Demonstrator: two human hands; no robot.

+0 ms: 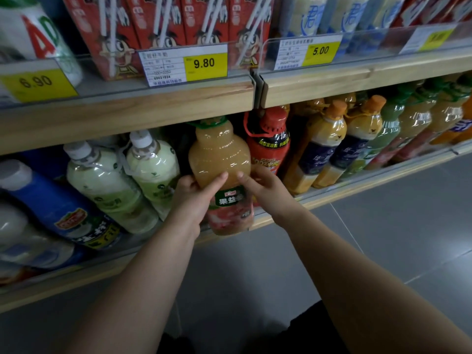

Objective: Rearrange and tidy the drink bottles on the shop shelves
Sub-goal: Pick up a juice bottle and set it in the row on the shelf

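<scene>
A large bottle of cloudy peach-coloured juice [219,154] with a green cap and a pink and green label stands at the front edge of the lower shelf [332,198]. My left hand [194,198] grips its left side, thumb across the front. On the bottle's right side my right hand [265,190] holds it, thumb on the front. To its right stands a red bottle [270,144] with a red cap. Two pale green bottles [153,169] stand to its left.
Orange-capped juice bottles [329,141] and green-capped bottles [398,129] fill the lower shelf to the right. A blue bottle [53,208] leans at the left. The upper shelf [178,98] carries red cartons [158,24] and price tags. Grey floor tiles [383,238] lie below.
</scene>
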